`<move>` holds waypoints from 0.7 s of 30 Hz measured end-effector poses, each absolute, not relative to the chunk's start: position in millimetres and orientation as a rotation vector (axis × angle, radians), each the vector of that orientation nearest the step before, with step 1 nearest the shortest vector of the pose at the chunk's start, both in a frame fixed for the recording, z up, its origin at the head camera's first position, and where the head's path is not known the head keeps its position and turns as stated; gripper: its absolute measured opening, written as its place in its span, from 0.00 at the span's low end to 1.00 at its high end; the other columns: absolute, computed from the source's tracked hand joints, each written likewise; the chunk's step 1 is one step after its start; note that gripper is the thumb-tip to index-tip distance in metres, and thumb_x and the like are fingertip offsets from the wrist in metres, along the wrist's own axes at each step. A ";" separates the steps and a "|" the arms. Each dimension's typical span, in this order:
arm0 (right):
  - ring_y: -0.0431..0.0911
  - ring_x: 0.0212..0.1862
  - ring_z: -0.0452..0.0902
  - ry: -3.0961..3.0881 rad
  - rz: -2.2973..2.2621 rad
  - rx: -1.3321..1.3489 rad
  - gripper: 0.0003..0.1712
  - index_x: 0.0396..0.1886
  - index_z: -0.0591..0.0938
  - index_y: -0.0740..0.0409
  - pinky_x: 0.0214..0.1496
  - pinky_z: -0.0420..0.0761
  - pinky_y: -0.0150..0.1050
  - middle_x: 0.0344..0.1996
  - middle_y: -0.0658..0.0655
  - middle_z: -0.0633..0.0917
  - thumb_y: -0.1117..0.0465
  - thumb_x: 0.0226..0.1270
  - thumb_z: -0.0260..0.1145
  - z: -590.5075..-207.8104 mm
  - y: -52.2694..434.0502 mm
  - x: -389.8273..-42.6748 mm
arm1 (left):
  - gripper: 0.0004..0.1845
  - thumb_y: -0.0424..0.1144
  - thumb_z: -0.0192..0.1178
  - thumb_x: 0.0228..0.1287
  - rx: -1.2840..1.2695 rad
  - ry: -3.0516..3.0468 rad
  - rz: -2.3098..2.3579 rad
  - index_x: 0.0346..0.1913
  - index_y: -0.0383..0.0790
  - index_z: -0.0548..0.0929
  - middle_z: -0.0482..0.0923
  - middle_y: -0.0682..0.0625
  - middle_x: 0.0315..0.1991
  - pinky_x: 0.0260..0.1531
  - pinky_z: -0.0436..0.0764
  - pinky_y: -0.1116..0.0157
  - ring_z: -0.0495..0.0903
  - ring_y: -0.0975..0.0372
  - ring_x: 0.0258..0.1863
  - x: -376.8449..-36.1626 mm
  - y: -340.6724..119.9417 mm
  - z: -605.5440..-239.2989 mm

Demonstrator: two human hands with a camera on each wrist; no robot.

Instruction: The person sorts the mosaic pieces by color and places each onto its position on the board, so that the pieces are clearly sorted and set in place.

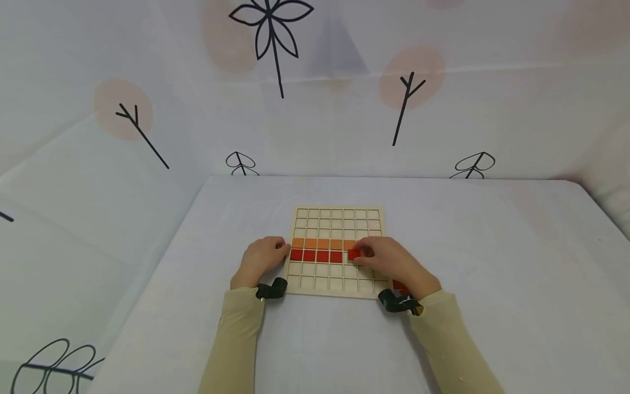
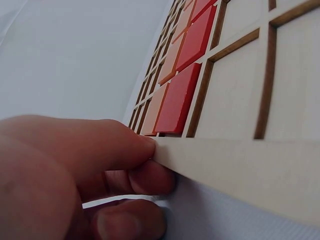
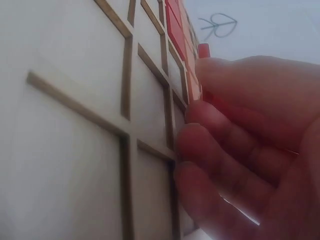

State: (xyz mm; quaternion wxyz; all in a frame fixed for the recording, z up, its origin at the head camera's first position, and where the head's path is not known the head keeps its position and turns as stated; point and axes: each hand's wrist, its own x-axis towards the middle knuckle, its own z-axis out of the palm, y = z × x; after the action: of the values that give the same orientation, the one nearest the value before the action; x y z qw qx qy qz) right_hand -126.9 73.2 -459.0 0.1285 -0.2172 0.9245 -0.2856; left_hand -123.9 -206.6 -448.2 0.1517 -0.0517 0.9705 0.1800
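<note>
A pale wooden grid board (image 1: 322, 283) lies on the table between both hands. One row has orange square tiles (image 1: 323, 244); the row nearer me has red tiles (image 1: 322, 256) from its left end. My right hand (image 1: 394, 260) pinches a red tile (image 1: 353, 254) between thumb and fingers, just above that red row; the tile looks tilted in the right wrist view. My left hand (image 1: 258, 260) holds the board's left edge, its curled fingers (image 2: 150, 177) against the rim, beside the end of the coloured rows.
More red pieces (image 1: 401, 287) lie partly hidden under my right wrist, beside the board's lower right corner. A white cloth covers the table (image 1: 492, 246), and a patterned cloth backdrop (image 1: 339, 126) rises behind it. Each wrist wears a dark camera mount.
</note>
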 end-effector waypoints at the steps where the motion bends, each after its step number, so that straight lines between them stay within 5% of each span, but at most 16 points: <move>1: 0.43 0.34 0.70 2.690 -0.826 -0.634 0.18 0.46 0.80 0.55 0.39 0.70 0.38 0.29 0.47 0.78 0.52 0.58 0.65 -458.9 72.3 -126.5 | 0.12 0.47 0.49 0.63 -0.147 2.786 0.516 0.28 0.46 0.77 0.72 0.51 0.23 0.26 0.65 0.65 0.70 0.60 0.27 -123.8 -206.6 -448.0; 21: 0.41 0.32 0.69 2.742 -0.814 -0.667 0.14 0.44 0.81 0.52 0.38 0.69 0.37 0.27 0.45 0.77 0.56 0.58 0.65 -459.9 64.5 -122.9 | 0.12 0.47 0.49 0.63 -0.156 2.779 0.525 0.30 0.46 0.78 0.73 0.51 0.25 0.27 0.65 0.64 0.70 0.59 0.29 -123.5 -206.2 -448.3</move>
State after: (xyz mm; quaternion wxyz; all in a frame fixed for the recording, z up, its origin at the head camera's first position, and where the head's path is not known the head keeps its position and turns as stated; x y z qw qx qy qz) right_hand -122.9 64.5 -459.9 0.1021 -0.2259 0.9287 -0.2758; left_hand -123.5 -206.2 -448.3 0.1540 -0.0544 0.9694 0.1832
